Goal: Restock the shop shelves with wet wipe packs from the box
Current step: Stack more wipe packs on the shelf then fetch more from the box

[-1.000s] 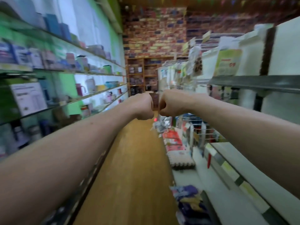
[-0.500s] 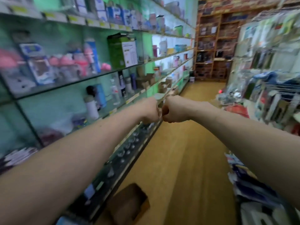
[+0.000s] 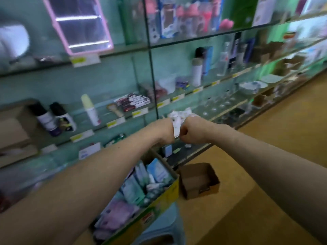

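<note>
Packs (image 3: 141,184) fill the box (image 3: 160,205) below the shelves (image 3: 203,89).
Left hand (image 3: 163,131) and right hand (image 3: 190,132) are fisted, knuckles nearly touching, apparently empty.

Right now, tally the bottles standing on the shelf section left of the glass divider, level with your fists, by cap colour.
Black-capped bottles: 2
Pale-capped bottle: 1
Total: 3

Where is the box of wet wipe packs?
Head view, lower centre: the wipes box sits below the left forearm, beside the glass shelves, with a small empty cardboard box on the floor to its right.
</note>
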